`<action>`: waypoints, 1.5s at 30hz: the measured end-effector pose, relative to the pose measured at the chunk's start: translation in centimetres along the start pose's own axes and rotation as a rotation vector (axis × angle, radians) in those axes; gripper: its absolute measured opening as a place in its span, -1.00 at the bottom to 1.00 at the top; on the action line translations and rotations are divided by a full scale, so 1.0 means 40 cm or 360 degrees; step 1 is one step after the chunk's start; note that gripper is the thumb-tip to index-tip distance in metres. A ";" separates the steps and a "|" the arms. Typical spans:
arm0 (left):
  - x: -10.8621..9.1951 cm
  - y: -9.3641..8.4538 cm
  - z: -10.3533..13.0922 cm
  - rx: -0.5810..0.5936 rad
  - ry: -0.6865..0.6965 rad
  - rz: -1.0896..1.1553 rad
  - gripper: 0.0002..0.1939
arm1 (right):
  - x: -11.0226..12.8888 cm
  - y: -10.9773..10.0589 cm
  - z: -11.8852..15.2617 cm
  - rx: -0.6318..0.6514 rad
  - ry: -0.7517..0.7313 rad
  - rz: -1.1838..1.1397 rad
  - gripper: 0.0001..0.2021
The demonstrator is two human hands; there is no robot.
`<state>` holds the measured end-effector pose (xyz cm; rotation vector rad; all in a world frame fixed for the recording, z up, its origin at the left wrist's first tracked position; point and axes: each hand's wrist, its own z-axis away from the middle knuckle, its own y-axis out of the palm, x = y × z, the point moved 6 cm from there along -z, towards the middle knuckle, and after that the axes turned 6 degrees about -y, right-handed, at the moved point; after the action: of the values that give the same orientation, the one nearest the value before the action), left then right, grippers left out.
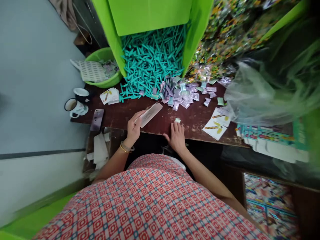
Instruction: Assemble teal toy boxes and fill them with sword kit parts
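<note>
My left hand (134, 128) grips a pale, flat, rectangular packet (151, 115) between thumb and fingers, tilted above the table's front edge. Whether it is a card or a thin pouch I cannot tell. My right hand (177, 135) lies palm down on the brown table, thumb apart. Its fingertips touch a small whitish sachet (177, 120). Beyond both hands is a loose pile of small purple and green sachets (177, 95). Behind that, many turquoise plastic sticks (152, 60) spill from a bright green bin (150, 15).
At the left are a green basin (107, 80), printed cards (110, 96), a phone (97, 120) and an enamel mug (72, 107). To the right lie more pickaxe cards (216, 125), clear plastic bagging (260, 93), printed cartons (270, 136) and shiny wrappers (220, 43).
</note>
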<state>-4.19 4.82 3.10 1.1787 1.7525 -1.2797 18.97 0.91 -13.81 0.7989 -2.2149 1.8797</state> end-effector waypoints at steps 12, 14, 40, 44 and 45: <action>0.002 0.091 0.050 0.0251 0.0172 -0.0191 -0.51 | -0.117 -0.247 -0.011 -0.0641 -0.0109 -0.0437 -0.64; 0.005 0.119 0.052 0.0345 0.0170 -0.0279 -0.55 | -0.093 -0.354 -0.033 -0.1125 -0.0021 -0.0458 -0.73; 0.568 -0.891 -0.046 -0.1340 -0.1204 0.0429 -0.69 | -0.288 -0.071 -0.145 -0.0551 0.0321 -0.0261 -0.56; 0.607 -0.882 -0.045 -0.1376 -0.1191 0.0637 -0.71 | -0.288 -0.075 -0.141 -0.0524 0.0355 -0.0256 -0.55; 0.603 -0.879 -0.042 -0.1377 -0.1168 0.0678 -0.71 | -0.289 -0.076 -0.140 -0.0510 0.0365 -0.0251 -0.54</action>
<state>-45.87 9.14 -5.09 0.4352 1.1776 -0.4728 28.92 9.53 -14.82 0.6444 -2.1600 1.4170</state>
